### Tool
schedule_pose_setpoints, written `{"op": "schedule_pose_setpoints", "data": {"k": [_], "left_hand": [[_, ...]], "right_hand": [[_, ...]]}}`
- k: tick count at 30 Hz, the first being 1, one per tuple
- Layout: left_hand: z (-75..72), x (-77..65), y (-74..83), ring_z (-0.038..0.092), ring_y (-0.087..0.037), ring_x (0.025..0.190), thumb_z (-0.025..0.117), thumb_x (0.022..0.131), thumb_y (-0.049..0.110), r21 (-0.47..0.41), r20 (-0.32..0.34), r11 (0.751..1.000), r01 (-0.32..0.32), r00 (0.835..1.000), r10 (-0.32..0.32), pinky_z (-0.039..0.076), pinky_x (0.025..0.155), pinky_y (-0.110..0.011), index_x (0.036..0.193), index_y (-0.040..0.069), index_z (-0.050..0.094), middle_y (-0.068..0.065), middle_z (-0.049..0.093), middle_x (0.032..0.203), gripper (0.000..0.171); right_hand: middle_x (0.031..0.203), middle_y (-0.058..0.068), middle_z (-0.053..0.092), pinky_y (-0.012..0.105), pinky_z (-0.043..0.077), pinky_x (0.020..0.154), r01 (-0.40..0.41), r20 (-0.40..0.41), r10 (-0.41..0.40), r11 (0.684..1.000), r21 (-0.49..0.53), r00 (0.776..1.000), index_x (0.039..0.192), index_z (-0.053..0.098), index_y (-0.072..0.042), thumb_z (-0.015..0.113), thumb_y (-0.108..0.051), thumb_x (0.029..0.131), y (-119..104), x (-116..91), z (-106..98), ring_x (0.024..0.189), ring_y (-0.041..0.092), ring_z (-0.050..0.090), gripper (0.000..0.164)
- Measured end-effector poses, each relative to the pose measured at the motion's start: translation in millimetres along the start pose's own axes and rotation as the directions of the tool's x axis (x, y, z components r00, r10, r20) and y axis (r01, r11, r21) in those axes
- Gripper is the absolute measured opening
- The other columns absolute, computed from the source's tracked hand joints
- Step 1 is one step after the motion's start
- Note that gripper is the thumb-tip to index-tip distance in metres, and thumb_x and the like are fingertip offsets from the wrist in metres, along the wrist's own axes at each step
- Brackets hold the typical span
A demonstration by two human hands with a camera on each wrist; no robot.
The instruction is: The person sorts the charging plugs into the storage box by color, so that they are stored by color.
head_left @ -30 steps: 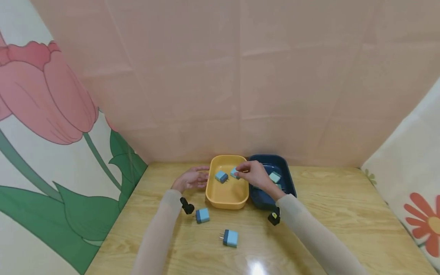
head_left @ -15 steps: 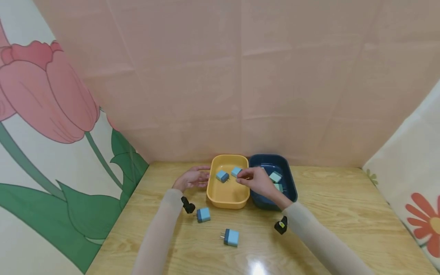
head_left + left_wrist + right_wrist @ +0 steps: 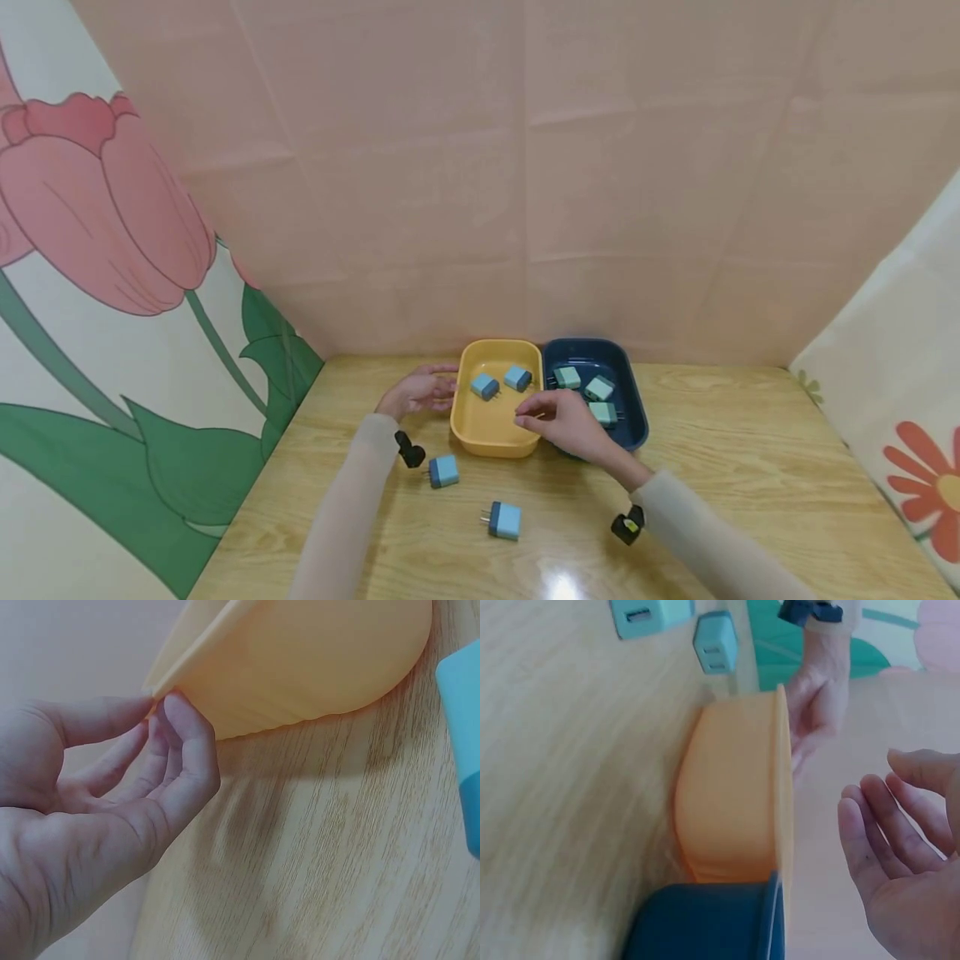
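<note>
My left hand (image 3: 420, 392) pinches the left rim of a yellow plastic tray (image 3: 495, 442); in the left wrist view, thumb and fingertips (image 3: 180, 709) meet at the rim (image 3: 187, 660). Inside lie two blue wall chargers, a left charger (image 3: 484, 385) and a right charger (image 3: 517, 378), prongs showing. My right hand (image 3: 562, 425) hovers over the yellow tray's right side, fingers loosely bent and holding nothing, as the right wrist view also shows for that hand (image 3: 907, 832). Beneath its wrist, a navy tray (image 3: 636, 408) bears three pale green chargers (image 3: 600, 388).
On the wooden table (image 3: 720, 467), in front of the trays, lie two more blue chargers: one near the left wrist (image 3: 444, 471), another closer to the front (image 3: 505, 520). A pink cloth wall (image 3: 525, 208) rises right behind the trays.
The right hand has let go of a blue charger in the yellow tray and drawn back toward the front right, uncovering the green chargers. The left hand stays at the rim.
</note>
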State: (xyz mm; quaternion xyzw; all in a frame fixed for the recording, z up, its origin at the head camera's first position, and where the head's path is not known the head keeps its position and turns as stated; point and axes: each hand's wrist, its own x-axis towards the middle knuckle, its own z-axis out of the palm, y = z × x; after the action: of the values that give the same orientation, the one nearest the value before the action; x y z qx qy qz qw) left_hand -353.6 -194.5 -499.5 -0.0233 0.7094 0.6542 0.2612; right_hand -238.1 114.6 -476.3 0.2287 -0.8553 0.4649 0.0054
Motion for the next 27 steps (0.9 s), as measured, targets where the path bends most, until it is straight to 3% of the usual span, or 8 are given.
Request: {"op": "schedule_pose_setpoints", "data": {"k": [12, 16, 20, 27], "left_hand": [[-4.0, 1.0, -3.3, 0.065, -0.022, 0.113, 0.058, 0.104, 0.001, 0.008, -0.001, 1.000, -0.007, 1.000, 0.007, 0.060, 0.084, -0.032, 0.156, 0.012, 0.048, -0.024, 0.060, 0.146, 0.054], [-4.6, 2.3, -4.7, 0.067, -0.021, 0.111, 0.060, 0.103, 0.001, 0.001, -0.008, 1.000, -0.011, 1.000, 0.011, 0.060, 0.084, -0.032, 0.154, 0.012, 0.050, -0.023, 0.062, 0.144, 0.054], [-4.1, 3.2, -5.3, 0.067, -0.020, 0.110, 0.060, 0.103, 0.001, 0.002, -0.002, 1.000, -0.018, 1.000, 0.018, 0.060, 0.085, -0.032, 0.155, 0.012, 0.049, -0.023, 0.061, 0.146, 0.054], [-2.3, 3.5, -2.0, 0.068, -0.022, 0.111, 0.060, 0.104, 0.003, 0.009, 0.008, 1.000, -0.014, 1.000, 0.014, 0.060, 0.086, -0.032, 0.156, 0.011, 0.048, -0.023, 0.059, 0.149, 0.055]], "right_hand": [[0.098, -0.006, 0.078, 0.021, 0.059, 0.075, -0.026, 0.020, 0.025, 1.000, 0.017, 0.999, 0.104, 0.079, -0.019, 0.079, -0.017, 0.094, -8.0, -27.5, 10.3, 0.087, 0.012, 0.071, 0.010], [0.096, -0.007, 0.078, 0.024, 0.060, 0.074, 0.012, 0.012, -0.012, 1.000, -0.001, 1.000, 0.103, 0.079, -0.017, 0.080, -0.015, 0.093, -4.2, -37.2, 15.9, 0.084, 0.008, 0.069, 0.010], [0.099, 0.001, 0.079, 0.028, 0.063, 0.075, 0.052, -0.004, -0.051, 0.998, 0.040, 0.999, 0.103, 0.079, -0.015, 0.081, -0.011, 0.092, 1.5, -46.9, 23.8, 0.086, 0.008, 0.071, 0.013], [0.108, 0.012, 0.078, 0.025, 0.063, 0.078, 0.024, 0.011, -0.025, 0.994, 0.104, 1.000, 0.106, 0.077, -0.015, 0.080, -0.012, 0.093, 10.4, -61.6, 33.2, 0.093, 0.011, 0.073, 0.014]]}}
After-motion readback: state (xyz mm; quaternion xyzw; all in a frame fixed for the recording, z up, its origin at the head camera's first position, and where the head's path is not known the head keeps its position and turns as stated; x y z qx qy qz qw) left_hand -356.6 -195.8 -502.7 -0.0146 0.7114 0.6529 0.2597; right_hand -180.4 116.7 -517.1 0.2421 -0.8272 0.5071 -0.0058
